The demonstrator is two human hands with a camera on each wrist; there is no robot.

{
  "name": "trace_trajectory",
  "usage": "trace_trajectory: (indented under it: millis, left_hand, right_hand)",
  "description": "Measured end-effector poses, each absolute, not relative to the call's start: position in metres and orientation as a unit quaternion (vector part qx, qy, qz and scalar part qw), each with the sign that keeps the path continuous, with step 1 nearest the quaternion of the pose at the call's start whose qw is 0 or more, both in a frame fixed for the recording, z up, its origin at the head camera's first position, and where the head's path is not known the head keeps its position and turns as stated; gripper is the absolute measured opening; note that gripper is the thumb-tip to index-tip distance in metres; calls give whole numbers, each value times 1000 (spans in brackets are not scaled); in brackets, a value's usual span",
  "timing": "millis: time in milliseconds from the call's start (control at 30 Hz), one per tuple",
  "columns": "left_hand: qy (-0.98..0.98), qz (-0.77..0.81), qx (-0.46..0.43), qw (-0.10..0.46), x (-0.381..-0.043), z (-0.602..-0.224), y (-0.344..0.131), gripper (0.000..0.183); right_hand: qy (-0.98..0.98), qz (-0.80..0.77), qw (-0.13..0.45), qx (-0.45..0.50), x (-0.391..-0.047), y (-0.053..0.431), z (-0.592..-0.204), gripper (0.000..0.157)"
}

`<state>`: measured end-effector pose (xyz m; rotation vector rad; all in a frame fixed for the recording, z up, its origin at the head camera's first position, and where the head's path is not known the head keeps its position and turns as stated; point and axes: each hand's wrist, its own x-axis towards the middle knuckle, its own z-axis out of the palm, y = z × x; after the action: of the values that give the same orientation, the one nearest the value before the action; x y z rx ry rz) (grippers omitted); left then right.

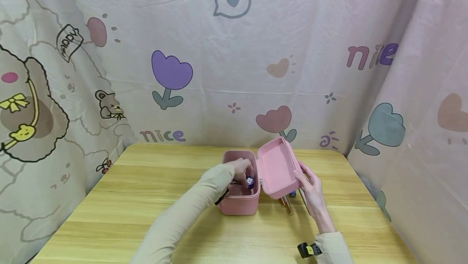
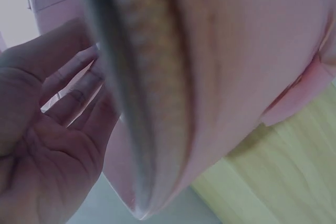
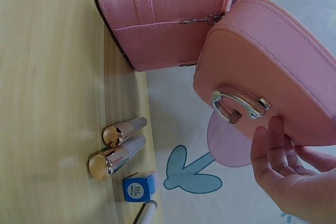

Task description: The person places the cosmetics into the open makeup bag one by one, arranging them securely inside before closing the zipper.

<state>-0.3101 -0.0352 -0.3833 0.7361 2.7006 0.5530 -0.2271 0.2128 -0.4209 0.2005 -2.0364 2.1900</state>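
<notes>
A pink cosmetic case stands on the table with its lid swung out to the right. My left hand reaches down inside it, fingertips around a small dark-blue item with a white label. In the left wrist view, the zippered rim hides the fingertips of that hand. My right hand grips the lid by its right edge, with several fingers against the outside near the metal handle. Thin dark items show beside my left fingers in the case.
Two gold-and-silver tubes lie beside the case, under the open lid. Close to them are a blue lipstick box and a slim white stick. A patterned curtain hangs behind the wooden table.
</notes>
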Motion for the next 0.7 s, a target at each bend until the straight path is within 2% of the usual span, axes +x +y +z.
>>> trace_trajectory:
  millis: [467, 700]
  left_hand:
    - [936, 188, 266, 132, -313, -386, -39, 37]
    - [921, 211, 303, 127, -318, -379, -48, 37]
  right_hand:
    - [-679, 728, 72, 68, -227, 212, -420, 60]
    - [-680, 726, 71, 68, -226, 212, -419, 60]
